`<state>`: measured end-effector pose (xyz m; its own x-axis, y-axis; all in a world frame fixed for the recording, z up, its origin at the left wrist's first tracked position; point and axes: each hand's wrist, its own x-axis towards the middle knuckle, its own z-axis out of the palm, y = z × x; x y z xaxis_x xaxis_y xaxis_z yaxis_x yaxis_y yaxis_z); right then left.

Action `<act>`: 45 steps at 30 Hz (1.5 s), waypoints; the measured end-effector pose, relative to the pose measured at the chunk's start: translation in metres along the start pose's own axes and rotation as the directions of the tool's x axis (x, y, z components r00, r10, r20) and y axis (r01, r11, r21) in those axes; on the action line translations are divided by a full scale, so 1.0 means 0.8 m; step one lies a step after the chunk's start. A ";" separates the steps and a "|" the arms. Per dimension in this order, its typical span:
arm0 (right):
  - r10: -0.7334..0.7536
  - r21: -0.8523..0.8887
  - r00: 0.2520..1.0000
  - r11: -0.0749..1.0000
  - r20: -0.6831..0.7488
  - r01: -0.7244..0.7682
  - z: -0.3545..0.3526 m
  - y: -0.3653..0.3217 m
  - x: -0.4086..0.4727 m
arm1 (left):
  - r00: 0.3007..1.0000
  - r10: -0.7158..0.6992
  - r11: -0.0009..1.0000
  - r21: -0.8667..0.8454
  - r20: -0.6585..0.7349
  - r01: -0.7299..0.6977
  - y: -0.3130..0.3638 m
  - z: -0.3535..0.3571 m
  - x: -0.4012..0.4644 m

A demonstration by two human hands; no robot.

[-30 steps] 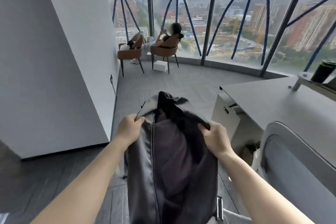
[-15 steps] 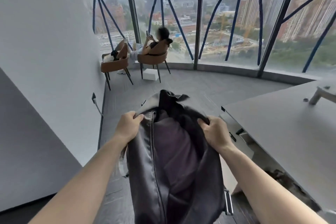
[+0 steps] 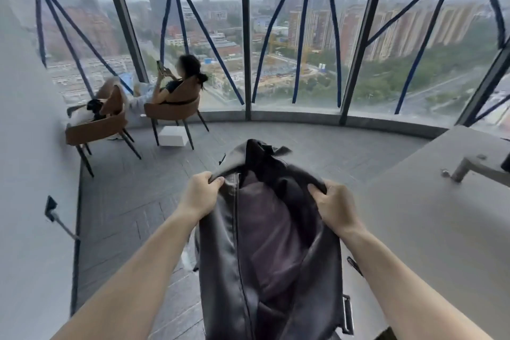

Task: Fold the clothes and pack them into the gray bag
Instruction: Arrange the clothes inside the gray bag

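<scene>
The window [image 3: 276,36] now fills far more of the view than a second ago, and the wall [image 3: 24,174] on the left has slid toward the edge: the head has turned right and lifted. The table [image 3: 441,215] sits at the right, close beside the bag. Two chairs [image 3: 176,107] stand well apart by the glass, a seated person [image 3: 179,77] in one, a white box [image 3: 174,136] on the floor beneath.

The bag [image 3: 226,270] itself has hardly moved relative to the hands. It hangs in mid-air in front of the person, mouth open, with purple cloth [image 3: 270,229] already inside. The left hand [image 3: 200,194] grips the left rim, fingers curled over the edge; the right hand [image 3: 335,207] grips the right rim the same way, spreading the opening.

Since only the view swings while both grips hold, I judge the packing largely done, with the bag being carried or settled, likely toward the table.
</scene>
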<state>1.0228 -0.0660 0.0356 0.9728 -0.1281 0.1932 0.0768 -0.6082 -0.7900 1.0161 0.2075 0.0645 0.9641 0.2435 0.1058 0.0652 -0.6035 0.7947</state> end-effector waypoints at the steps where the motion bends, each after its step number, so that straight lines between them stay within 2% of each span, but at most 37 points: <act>1: 0.018 0.004 0.999 1.000 -0.026 -0.018 0.004 0.000 0.019 | 0.999 0.019 1.000 -0.003 0.025 -0.019 0.002 0.005 0.030; 9: 0.081 0.016 0.977 0.997 -0.195 -0.080 0.036 0.020 0.189 | 0.980 0.147 0.989 -0.011 0.137 -0.147 0.036 0.070 0.249; 16: 0.148 0.026 0.973 0.989 -0.179 -0.146 0.053 0.054 0.372 | 0.978 0.133 0.986 0.075 0.164 -0.146 0.067 0.149 0.429; 21: 0.187 0.021 0.962 0.982 -0.198 -0.187 0.058 0.067 0.492 | 0.972 0.167 0.983 0.052 0.168 -0.178 0.090 0.200 0.550; 26: 0.227 0.003 0.937 0.972 -0.264 -0.234 0.069 0.093 0.608 | 0.950 0.199 0.976 0.033 0.239 -0.213 0.109 0.268 0.680; 30: 0.275 -0.018 0.896 0.954 -0.348 -0.300 0.081 0.115 0.694 | 0.907 0.258 0.963 -0.010 0.334 -0.270 0.124 0.333 0.792; 35: 0.365 0.011 0.793 0.911 -0.487 -0.412 0.072 0.138 0.780 | 0.808 0.363 0.920 -0.042 0.463 -0.389 0.177 0.419 0.908; 42: 0.434 0.032 0.664 0.850 -0.608 -0.526 0.021 0.194 0.882 | 0.704 0.453 0.873 -0.114 0.547 -0.474 0.273 0.549 1.013; 45: 0.436 0.043 0.634 0.843 -0.639 -0.536 -0.013 0.236 0.928 | 0.669 0.477 0.856 -0.127 0.570 -0.502 0.314 0.616 1.047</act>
<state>1.7570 -0.2841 0.0355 0.5108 -0.8465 0.1501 -0.4470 -0.4107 -0.7947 1.9666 -0.1142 0.0580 0.8229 -0.5575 0.1094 -0.4609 -0.5424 0.7024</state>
